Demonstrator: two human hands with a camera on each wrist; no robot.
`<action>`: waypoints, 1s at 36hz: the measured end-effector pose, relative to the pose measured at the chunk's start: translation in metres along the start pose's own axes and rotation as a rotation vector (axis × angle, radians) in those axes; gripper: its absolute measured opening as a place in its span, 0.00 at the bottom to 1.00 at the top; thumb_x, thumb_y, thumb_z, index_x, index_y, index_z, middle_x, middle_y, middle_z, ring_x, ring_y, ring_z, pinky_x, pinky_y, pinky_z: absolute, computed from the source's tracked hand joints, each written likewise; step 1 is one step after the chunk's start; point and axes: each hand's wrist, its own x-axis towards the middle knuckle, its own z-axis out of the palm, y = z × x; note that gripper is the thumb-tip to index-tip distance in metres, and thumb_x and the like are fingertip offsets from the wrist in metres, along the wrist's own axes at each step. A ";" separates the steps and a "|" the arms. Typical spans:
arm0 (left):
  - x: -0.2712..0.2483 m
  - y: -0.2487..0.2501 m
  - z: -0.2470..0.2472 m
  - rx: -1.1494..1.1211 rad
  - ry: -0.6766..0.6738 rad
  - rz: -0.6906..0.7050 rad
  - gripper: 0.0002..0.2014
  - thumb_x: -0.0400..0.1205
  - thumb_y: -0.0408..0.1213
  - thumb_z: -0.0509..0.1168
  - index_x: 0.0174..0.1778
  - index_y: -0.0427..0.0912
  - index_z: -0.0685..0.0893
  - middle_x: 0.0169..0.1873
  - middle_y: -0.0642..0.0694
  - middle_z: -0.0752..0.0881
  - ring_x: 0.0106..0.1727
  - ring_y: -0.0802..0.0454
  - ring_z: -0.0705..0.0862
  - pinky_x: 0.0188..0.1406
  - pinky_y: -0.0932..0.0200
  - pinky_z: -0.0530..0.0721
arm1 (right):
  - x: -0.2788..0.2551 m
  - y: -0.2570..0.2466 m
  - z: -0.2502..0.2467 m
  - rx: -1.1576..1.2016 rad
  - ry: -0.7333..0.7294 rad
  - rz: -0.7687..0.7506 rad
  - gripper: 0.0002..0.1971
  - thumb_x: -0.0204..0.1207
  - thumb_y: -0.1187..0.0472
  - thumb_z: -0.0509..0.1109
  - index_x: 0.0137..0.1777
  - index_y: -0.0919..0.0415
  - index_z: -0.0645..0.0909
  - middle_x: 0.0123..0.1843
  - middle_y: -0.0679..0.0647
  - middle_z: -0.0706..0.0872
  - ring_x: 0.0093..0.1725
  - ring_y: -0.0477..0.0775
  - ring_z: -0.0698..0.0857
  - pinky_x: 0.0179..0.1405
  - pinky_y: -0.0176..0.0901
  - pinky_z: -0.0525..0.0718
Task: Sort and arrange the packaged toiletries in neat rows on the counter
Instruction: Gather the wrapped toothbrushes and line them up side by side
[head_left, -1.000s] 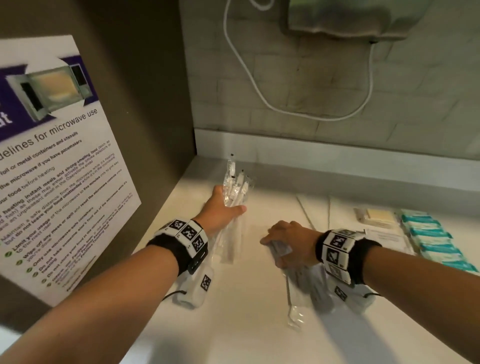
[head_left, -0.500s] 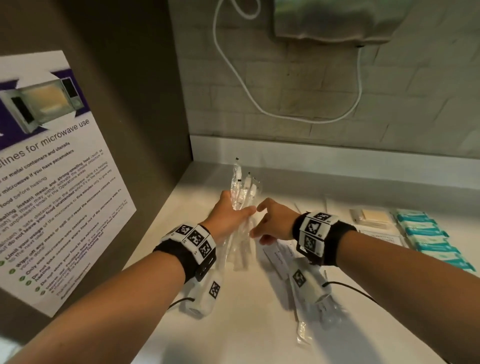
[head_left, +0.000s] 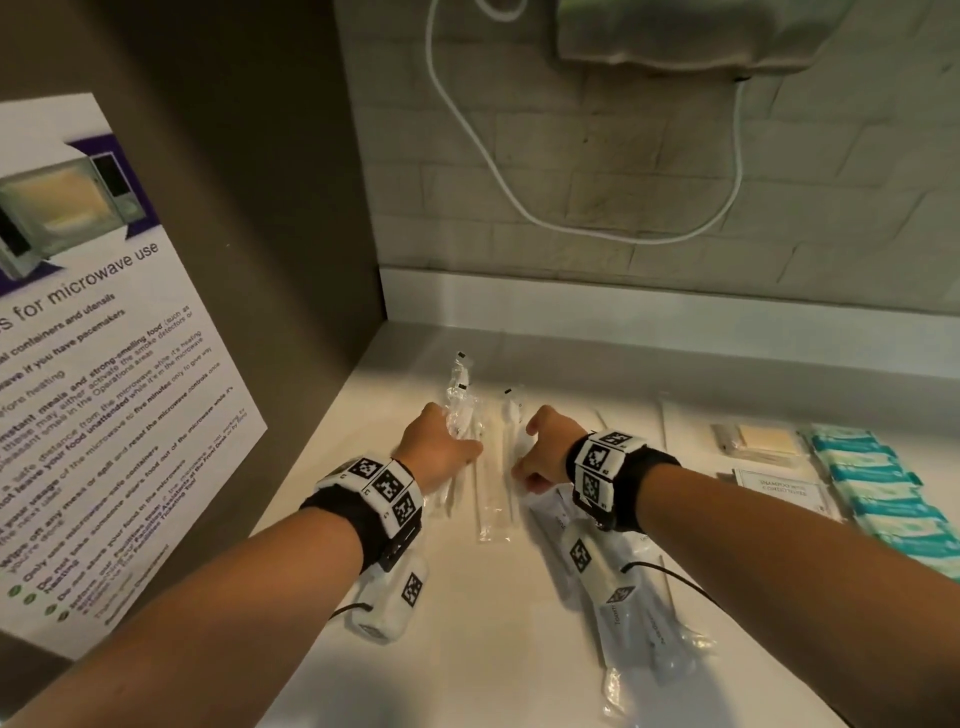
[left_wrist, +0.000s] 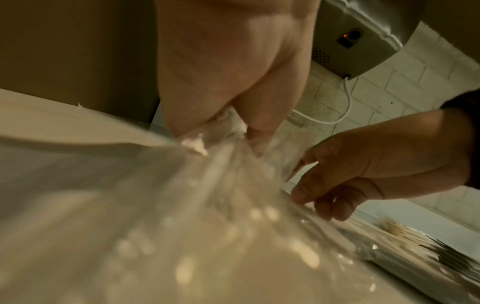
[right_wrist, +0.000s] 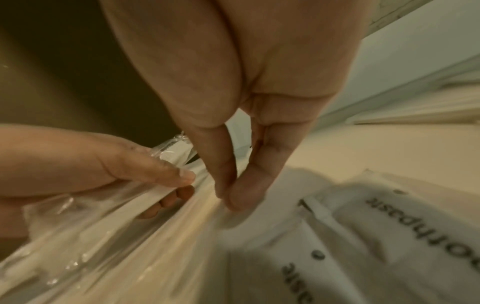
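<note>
My left hand (head_left: 457, 451) grips a bundle of clear-wrapped toothbrush packets (head_left: 459, 405) tilted up off the white counter (head_left: 493, 649) near the left wall. In the left wrist view the bundle (left_wrist: 233, 185) runs out blurred from under the left hand (left_wrist: 228, 82). One separate toothbrush packet (head_left: 497, 467) lies flat between my hands. My right hand (head_left: 521, 472) pinches its right edge with thumb and forefinger (right_wrist: 230, 195). Beside it in the right wrist view, the left hand (right_wrist: 103, 162) wraps around the bundle (right_wrist: 116, 216).
White toothpaste packets (head_left: 639, 623) lie under my right wrist. Further right are a beige packet (head_left: 763, 441), a printed sachet (head_left: 784, 491) and a row of teal packets (head_left: 883, 499). A brown side wall with a poster (head_left: 104, 389) bounds the left. A white cable (head_left: 571, 223) hangs on the brick wall.
My right hand left the toothpaste packets and came up to the left hand's bundle. One toothbrush packet now lies flat on the counter between the hands.
</note>
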 end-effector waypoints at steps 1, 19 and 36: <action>0.000 0.000 0.001 0.000 -0.008 0.003 0.22 0.72 0.43 0.74 0.58 0.44 0.74 0.48 0.46 0.85 0.49 0.45 0.86 0.55 0.46 0.86 | 0.000 0.000 -0.001 -0.041 0.008 -0.004 0.28 0.68 0.67 0.77 0.65 0.62 0.69 0.48 0.60 0.91 0.47 0.60 0.91 0.50 0.53 0.90; -0.020 0.003 -0.039 -0.476 -0.215 0.119 0.13 0.80 0.45 0.73 0.58 0.45 0.85 0.42 0.42 0.90 0.41 0.47 0.88 0.46 0.48 0.86 | -0.003 -0.036 -0.002 0.050 0.112 -0.350 0.24 0.84 0.50 0.61 0.75 0.62 0.67 0.59 0.59 0.88 0.53 0.57 0.88 0.54 0.46 0.83; -0.003 -0.033 -0.049 -0.304 -0.085 -0.004 0.05 0.80 0.34 0.68 0.38 0.43 0.82 0.31 0.44 0.81 0.29 0.52 0.78 0.33 0.59 0.78 | 0.018 -0.059 0.032 0.212 0.011 -0.164 0.21 0.66 0.75 0.72 0.56 0.58 0.75 0.43 0.56 0.86 0.37 0.56 0.86 0.40 0.46 0.89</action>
